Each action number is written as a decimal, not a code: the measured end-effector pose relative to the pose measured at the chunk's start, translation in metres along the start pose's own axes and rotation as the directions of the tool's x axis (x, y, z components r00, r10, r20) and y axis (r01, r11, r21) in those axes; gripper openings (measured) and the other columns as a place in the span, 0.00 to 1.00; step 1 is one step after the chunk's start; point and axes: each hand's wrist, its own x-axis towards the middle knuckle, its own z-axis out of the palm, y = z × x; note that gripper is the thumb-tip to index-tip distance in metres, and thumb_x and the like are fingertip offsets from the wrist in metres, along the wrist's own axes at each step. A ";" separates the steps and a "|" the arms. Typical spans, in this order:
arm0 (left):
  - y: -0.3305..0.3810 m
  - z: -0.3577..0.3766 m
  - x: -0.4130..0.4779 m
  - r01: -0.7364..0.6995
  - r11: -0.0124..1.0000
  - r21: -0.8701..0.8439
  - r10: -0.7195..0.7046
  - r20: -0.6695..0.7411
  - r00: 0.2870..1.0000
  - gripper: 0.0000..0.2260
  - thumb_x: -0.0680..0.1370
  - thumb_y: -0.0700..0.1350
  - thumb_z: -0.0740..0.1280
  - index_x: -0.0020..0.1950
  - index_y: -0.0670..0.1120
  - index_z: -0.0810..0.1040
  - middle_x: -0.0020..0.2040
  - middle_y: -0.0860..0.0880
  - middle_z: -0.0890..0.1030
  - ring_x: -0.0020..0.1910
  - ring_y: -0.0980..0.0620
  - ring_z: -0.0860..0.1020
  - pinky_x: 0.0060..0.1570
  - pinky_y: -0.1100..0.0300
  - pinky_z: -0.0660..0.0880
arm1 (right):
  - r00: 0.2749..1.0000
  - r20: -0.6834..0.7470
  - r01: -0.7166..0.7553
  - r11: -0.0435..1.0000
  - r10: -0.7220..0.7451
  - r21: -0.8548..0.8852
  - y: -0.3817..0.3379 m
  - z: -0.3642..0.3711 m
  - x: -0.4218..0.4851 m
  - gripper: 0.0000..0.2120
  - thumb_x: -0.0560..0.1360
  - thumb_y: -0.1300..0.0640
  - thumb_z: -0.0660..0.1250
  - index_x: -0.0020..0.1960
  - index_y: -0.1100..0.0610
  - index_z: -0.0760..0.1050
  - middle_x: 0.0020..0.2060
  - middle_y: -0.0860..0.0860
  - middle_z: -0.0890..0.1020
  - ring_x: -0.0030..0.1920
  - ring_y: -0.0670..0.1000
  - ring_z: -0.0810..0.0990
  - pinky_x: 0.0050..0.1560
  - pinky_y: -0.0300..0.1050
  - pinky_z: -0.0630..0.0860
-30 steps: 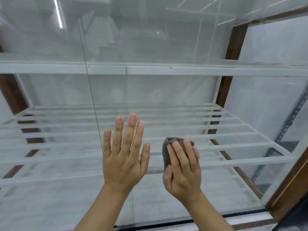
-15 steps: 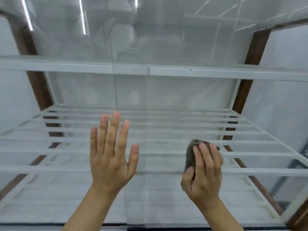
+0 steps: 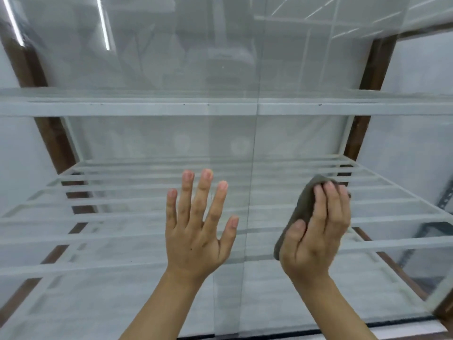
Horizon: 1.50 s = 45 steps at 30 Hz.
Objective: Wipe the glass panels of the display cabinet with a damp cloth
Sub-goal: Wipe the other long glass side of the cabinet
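Change: since half a second ago the vertical edge of the clear glass panel [image 3: 230, 143] stands further to the right against the cabinet. Both hands are further right too, and the right hand sits a little higher.
Left hand: the left hand [image 3: 196, 227] is wide, with straight, spread fingers pointing up. The palm is turned flat to the glass, just left of the panel edge, and it holds nothing.
Right hand: the right hand [image 3: 318, 231] holds the dark grey crumpled cloth [image 3: 302, 204], with the fingers curled over its top and the thumb on its lower part.
Cloth: it is between the right hand and the glass, to the right of the panel edge, in front of the lower shelf.
Cabinet: the display cabinet with dark brown wooden frame [image 3: 377, 65] has a white slatted shelf [image 3: 110, 227] behind the glass at hand level and a white flat shelf [image 3: 147, 109] above.
Glass: long light reflections [image 3: 103, 25] show on the upper left part.
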 end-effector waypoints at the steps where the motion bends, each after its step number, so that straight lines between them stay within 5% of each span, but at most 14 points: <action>1: 0.000 0.000 0.000 0.001 1.000 0.000 -0.001 0.002 1.000 0.30 0.85 0.55 0.55 0.84 0.48 0.50 0.85 0.48 0.47 0.83 0.43 0.50 0.81 0.44 0.48 | 0.997 -0.050 -0.057 0.998 0.058 0.029 -0.011 0.005 0.016 0.23 0.81 0.62 0.52 0.74 0.69 0.64 0.73 0.62 0.65 0.77 0.66 0.61 0.79 0.60 0.58; 3: -0.001 0.000 0.000 0.004 1.000 0.000 -0.004 0.008 1.000 0.30 0.85 0.55 0.56 0.84 0.48 0.50 0.85 0.48 0.48 0.83 0.43 0.50 0.81 0.44 0.48 | 0.996 -0.056 -0.063 0.994 0.068 0.086 -0.033 0.015 0.031 0.24 0.81 0.62 0.52 0.75 0.70 0.64 0.74 0.63 0.65 0.77 0.67 0.61 0.79 0.61 0.57; 8: 0.000 0.001 0.000 0.003 1.000 -0.006 -0.003 0.001 1.000 0.30 0.85 0.55 0.56 0.84 0.49 0.51 0.85 0.48 0.48 0.83 0.43 0.50 0.81 0.44 0.48 | 0.925 0.217 0.323 0.946 -0.312 -0.017 -0.002 0.002 -0.050 0.24 0.82 0.56 0.52 0.77 0.58 0.63 0.78 0.53 0.63 0.82 0.56 0.56 0.79 0.57 0.58; 12: 0.001 0.001 -0.001 0.010 1.000 0.005 -0.010 0.011 1.000 0.30 0.85 0.54 0.55 0.84 0.48 0.50 0.85 0.48 0.48 0.83 0.43 0.49 0.81 0.43 0.48 | 0.998 0.050 0.045 0.999 -0.044 0.000 -0.004 0.002 -0.023 0.23 0.82 0.59 0.52 0.75 0.64 0.63 0.74 0.59 0.66 0.80 0.60 0.59 0.78 0.60 0.60; 15: 0.001 0.000 -0.001 0.007 1.000 0.007 -0.007 0.012 1.000 0.30 0.85 0.54 0.56 0.84 0.48 0.50 0.85 0.48 0.47 0.83 0.43 0.50 0.81 0.43 0.48 | 0.987 -0.064 -0.139 0.985 0.147 0.105 -0.042 0.018 0.021 0.25 0.80 0.62 0.53 0.76 0.67 0.62 0.74 0.62 0.65 0.78 0.65 0.60 0.79 0.61 0.58; 21: -0.001 -0.009 0.001 0.005 0.998 -0.060 -0.003 0.042 0.999 0.30 0.86 0.54 0.56 0.84 0.49 0.49 0.85 0.49 0.47 0.83 0.44 0.50 0.81 0.45 0.49 | 0.945 0.192 0.275 0.961 -0.265 -0.026 -0.015 0.006 -0.064 0.25 0.82 0.56 0.52 0.79 0.57 0.62 0.78 0.52 0.63 0.82 0.57 0.57 0.80 0.57 0.57; 27: -0.028 -0.024 -0.018 0.066 0.997 0.032 -0.067 0.024 0.997 0.27 0.86 0.51 0.54 0.84 0.47 0.52 0.85 0.49 0.50 0.83 0.43 0.51 0.81 0.44 0.50 | 0.995 -0.040 -0.092 0.992 0.095 0.083 -0.052 0.021 0.016 0.24 0.80 0.63 0.53 0.75 0.68 0.64 0.73 0.63 0.67 0.77 0.66 0.62 0.77 0.62 0.59; 34: -0.048 -0.019 -0.026 0.004 0.989 0.144 -0.009 0.038 0.999 0.27 0.86 0.51 0.54 0.84 0.45 0.53 0.85 0.47 0.51 0.83 0.45 0.52 0.81 0.46 0.48 | 0.980 0.105 0.173 0.985 -0.171 -0.014 -0.073 0.032 -0.050 0.23 0.82 0.57 0.52 0.76 0.59 0.65 0.75 0.55 0.66 0.81 0.58 0.59 0.75 0.60 0.63; 42: -0.048 -0.018 -0.028 -0.001 0.991 0.133 -0.003 0.030 1.000 0.27 0.86 0.52 0.54 0.84 0.45 0.54 0.84 0.47 0.52 0.83 0.45 0.53 0.81 0.46 0.49 | 0.996 0.025 0.083 0.995 -0.085 0.051 -0.099 0.043 0.025 0.25 0.79 0.61 0.54 0.76 0.62 0.65 0.74 0.58 0.67 0.79 0.60 0.61 0.76 0.66 0.63; 45: -0.047 -0.016 -0.029 -0.009 0.992 0.126 0.006 0.023 1.000 0.27 0.86 0.51 0.54 0.84 0.45 0.54 0.84 0.47 0.52 0.83 0.45 0.52 0.81 0.46 0.49 | 0.995 0.039 0.095 0.995 -0.096 0.009 -0.092 0.040 -0.010 0.23 0.82 0.59 0.52 0.76 0.62 0.65 0.77 0.55 0.65 0.81 0.59 0.59 0.76 0.64 0.63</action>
